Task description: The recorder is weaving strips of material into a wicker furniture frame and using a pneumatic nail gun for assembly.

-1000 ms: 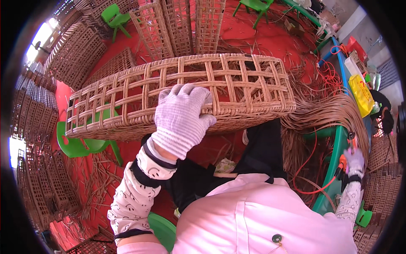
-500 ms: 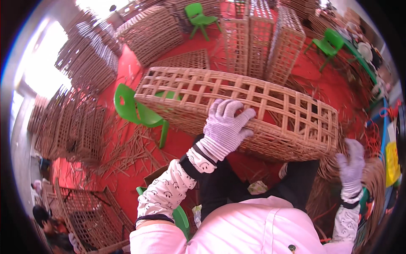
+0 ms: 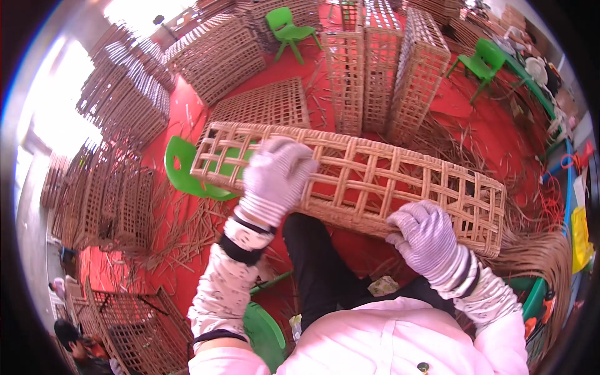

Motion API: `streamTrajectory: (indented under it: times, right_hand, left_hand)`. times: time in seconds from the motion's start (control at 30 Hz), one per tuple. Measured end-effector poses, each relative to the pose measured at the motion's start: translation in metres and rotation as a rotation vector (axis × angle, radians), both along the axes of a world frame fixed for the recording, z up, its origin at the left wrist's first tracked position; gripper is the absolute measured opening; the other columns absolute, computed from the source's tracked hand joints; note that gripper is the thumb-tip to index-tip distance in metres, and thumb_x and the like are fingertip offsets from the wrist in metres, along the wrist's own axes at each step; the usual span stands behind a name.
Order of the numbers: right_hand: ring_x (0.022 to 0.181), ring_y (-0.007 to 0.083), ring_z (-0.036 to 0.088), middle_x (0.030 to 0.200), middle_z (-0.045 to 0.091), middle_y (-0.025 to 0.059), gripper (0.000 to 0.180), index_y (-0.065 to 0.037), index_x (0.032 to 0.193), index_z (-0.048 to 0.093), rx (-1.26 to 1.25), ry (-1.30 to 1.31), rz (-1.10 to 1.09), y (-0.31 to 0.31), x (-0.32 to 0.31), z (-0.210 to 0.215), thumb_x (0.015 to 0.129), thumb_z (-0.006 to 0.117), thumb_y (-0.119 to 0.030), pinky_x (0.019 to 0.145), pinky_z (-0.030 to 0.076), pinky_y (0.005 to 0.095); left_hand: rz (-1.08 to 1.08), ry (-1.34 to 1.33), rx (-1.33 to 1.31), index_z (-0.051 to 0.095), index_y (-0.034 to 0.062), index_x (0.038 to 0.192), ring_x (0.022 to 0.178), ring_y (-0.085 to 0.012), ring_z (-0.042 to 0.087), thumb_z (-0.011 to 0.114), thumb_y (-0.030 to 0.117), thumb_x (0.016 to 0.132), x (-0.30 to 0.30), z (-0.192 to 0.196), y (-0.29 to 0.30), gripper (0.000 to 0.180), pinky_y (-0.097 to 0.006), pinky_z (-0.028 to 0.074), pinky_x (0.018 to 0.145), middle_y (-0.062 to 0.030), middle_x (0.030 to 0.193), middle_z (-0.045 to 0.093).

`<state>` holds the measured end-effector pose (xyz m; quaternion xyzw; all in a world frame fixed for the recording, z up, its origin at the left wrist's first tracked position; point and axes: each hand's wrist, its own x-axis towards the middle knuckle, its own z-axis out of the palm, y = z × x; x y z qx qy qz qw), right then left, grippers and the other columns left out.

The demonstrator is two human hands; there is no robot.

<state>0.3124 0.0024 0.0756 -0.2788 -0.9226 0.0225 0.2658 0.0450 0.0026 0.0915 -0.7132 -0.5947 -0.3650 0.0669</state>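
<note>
Across my lap lies a long woven wicker basket frame (image 3: 374, 164), its open lattice side facing up and its right end tilted slightly lower. My left hand (image 3: 275, 172), in a pale striped glove, reaches over the left part of the lattice with its fingers curled round the strands. At the near edge, right of the middle, my right hand (image 3: 428, 237) in a matching glove is closed on the rim; its fingertips are partly hidden. Patterned sleeves cover both forearms.
A green chair (image 3: 179, 167) stands just beyond the frame's left end. Tall woven frames (image 3: 342, 81) stand ahead, with stacks of more at left (image 3: 128, 94). A bundle of long brown strands (image 3: 550, 256) lies at my right. Cut scraps litter the red floor (image 3: 156, 275).
My right hand has come in from the far right onto the frame's near edge. My left hand has shifted left along it. The frame has tipped, so its lattice side faces me more.
</note>
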Motion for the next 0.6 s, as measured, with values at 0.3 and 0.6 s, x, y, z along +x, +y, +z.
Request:
streamTrajectory:
  times: [0.3,0.6]
  right_hand:
    - [0.089,0.0336,0.055,0.093,0.057,0.0155,0.041,-0.006,0.099,0.054,-0.143,-0.182,-0.062,0.128,0.029,0.045,0.077,0.057,-0.04,0.076,0.045,0.0404]
    - [0.087,0.0359,0.057,0.088,0.061,0.0183,0.039,-0.002,0.103,0.054,-0.322,-0.814,-0.093,0.145,-0.082,0.044,0.073,0.057,-0.026,0.077,0.046,0.0407]
  left_hand:
    - [-0.045,0.09,-0.453,0.056,0.0041,0.105,0.094,-0.0278,0.058,0.064,0.016,0.073,-0.05,0.024,0.06,0.035,-0.031,0.044,0.083,-0.0133,0.099,0.059]
    - [-0.028,0.705,-0.725,0.056,0.0114,0.105,0.088,-0.031,0.059,0.053,0.026,0.079,-0.052,0.039,0.09,0.03,-0.04,0.047,0.076,-0.0121,0.089,0.062]
